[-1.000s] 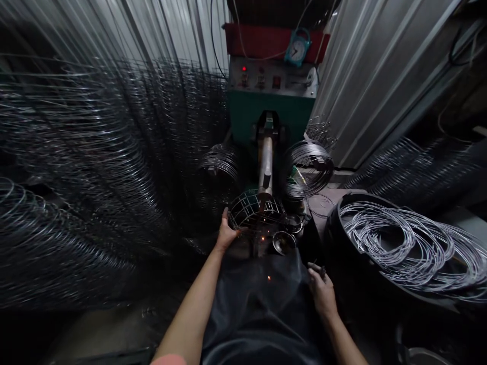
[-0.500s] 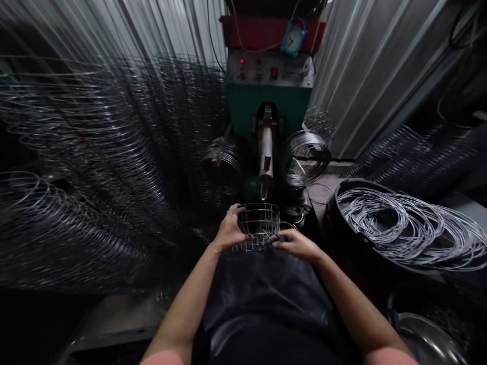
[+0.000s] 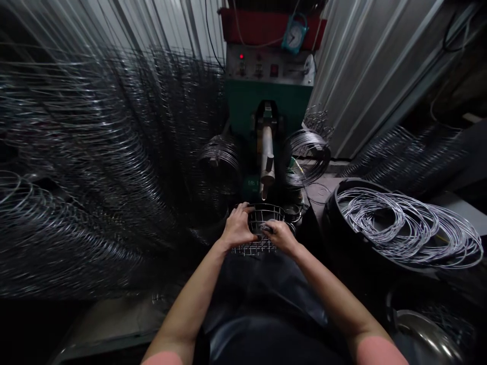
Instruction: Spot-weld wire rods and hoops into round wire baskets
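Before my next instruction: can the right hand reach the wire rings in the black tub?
Probably yes: the right hand is on the wire basket, and the wire rings in the black tub lie to its right, nothing visibly between.

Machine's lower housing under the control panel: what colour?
Teal green: the housing sits below the grey control panel. Shows best in the head view.

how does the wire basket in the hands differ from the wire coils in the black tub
The wire basket is a formed cage of rings joined by crossing bars, while the wire coils are loose, overlapping loops with no bars. The basket is held between the left hand and right hand, while the coils lie untouched in the black tub. The basket looks darker, the coils bright silver. Both are thin metal wire bent into rounds.
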Action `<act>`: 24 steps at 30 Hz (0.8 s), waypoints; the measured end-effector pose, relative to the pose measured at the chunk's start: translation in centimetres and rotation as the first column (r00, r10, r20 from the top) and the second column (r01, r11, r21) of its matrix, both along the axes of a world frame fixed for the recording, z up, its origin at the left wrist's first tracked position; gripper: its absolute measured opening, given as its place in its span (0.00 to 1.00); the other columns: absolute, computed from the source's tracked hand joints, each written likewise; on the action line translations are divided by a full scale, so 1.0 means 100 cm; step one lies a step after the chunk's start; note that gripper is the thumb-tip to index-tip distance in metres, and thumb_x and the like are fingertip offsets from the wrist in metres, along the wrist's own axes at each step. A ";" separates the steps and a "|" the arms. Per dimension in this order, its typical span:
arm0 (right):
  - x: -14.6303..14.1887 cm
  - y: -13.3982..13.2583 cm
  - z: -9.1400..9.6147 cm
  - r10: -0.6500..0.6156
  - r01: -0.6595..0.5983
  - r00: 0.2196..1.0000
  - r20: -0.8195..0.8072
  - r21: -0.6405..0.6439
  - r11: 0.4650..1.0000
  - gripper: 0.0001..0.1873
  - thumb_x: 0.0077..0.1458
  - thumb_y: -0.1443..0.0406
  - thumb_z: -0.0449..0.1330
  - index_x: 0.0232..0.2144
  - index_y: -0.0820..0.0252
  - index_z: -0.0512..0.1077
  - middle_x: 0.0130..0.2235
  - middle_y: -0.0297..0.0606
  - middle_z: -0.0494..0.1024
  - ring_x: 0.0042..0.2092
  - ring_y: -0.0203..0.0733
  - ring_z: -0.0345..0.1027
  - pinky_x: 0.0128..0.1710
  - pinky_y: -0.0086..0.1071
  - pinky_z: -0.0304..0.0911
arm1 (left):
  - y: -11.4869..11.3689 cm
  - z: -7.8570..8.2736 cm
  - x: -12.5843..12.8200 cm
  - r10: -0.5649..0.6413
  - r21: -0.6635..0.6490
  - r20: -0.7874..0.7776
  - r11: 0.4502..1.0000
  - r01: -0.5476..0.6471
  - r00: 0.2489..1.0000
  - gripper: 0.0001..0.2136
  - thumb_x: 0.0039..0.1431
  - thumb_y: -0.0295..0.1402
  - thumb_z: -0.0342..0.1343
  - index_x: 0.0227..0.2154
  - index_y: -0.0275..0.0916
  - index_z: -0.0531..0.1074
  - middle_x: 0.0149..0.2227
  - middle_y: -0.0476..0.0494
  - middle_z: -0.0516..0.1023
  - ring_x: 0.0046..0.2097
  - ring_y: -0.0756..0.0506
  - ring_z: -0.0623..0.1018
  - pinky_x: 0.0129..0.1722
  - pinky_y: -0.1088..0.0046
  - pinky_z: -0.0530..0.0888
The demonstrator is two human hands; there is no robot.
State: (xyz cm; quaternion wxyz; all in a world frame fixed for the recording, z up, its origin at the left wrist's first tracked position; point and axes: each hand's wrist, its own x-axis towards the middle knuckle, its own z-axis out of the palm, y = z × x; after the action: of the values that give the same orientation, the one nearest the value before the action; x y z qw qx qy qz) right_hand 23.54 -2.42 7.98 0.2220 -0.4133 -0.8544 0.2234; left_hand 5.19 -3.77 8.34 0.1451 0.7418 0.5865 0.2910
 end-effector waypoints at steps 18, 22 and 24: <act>0.009 0.006 -0.006 0.115 -0.115 0.993 0.014 0.047 0.992 0.10 0.49 0.75 0.58 0.34 0.59 0.72 0.34 0.37 0.75 0.36 0.39 0.70 0.36 0.27 0.62 | 0.019 -0.007 -0.005 -0.042 -0.051 -0.014 0.998 0.042 0.999 0.39 0.32 0.36 0.67 0.52 0.36 0.62 0.59 0.33 0.61 0.62 0.34 0.60 0.61 0.56 0.60; 0.008 0.008 -0.003 0.098 -0.098 0.995 0.006 0.080 0.992 0.10 0.48 0.75 0.58 0.34 0.60 0.72 0.33 0.37 0.75 0.35 0.38 0.70 0.35 0.27 0.62 | 0.021 -0.002 -0.004 -0.025 -0.070 -0.004 0.997 0.025 1.000 0.39 0.32 0.36 0.67 0.53 0.36 0.62 0.60 0.33 0.61 0.62 0.35 0.60 0.61 0.58 0.60; 0.007 0.014 0.001 0.074 -0.076 0.997 0.015 0.098 0.992 0.10 0.48 0.76 0.59 0.32 0.60 0.72 0.33 0.38 0.75 0.35 0.39 0.70 0.35 0.27 0.62 | 0.027 0.001 -0.004 -0.013 -0.086 0.008 0.996 0.014 1.000 0.39 0.32 0.37 0.68 0.52 0.36 0.62 0.60 0.33 0.60 0.62 0.35 0.60 0.60 0.58 0.60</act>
State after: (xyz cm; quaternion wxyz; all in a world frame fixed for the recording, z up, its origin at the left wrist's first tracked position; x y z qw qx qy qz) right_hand 24.19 -0.97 8.06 0.2287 -0.3707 -0.8806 0.1866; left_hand 4.83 -1.02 8.47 0.1813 0.7375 0.5931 0.2673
